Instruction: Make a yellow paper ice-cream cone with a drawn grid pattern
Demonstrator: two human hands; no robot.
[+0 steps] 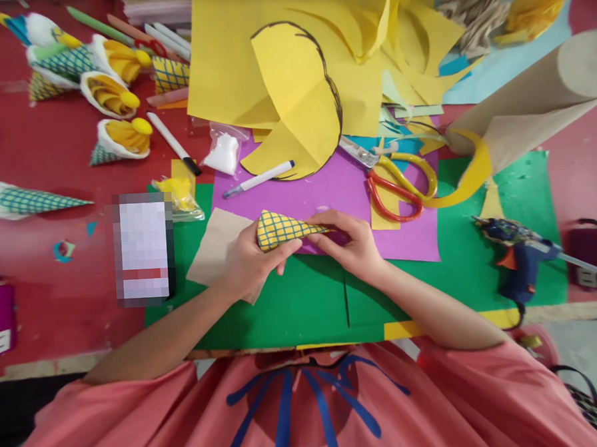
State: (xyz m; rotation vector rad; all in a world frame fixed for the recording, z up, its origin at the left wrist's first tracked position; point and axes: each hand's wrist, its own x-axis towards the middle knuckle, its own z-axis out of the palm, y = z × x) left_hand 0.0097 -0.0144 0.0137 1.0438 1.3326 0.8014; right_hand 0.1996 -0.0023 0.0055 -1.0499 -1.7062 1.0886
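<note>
A yellow paper cone (281,229) with a blue-green grid drawn on it lies sideways between my hands, its wide end to the left. My left hand (253,256) is closed around the wide end. With thumb and fingers, my right hand (348,242) pinches the narrow tip. Beneath my left hand is a piece of brown paper (212,248). A purple sheet (404,241) and a green board (303,303) lie under both hands. Beyond them rests a yellow paper cutout (302,110) with a black outlined edge, a marker (259,179) across its lower part.
Scissors (401,185) with red and yellow handles lie right of centre. A blue glue gun (523,265) sits at the right, below a brown paper roll (532,98). Several finished cones (118,139) are at the upper left, above a phone (142,248).
</note>
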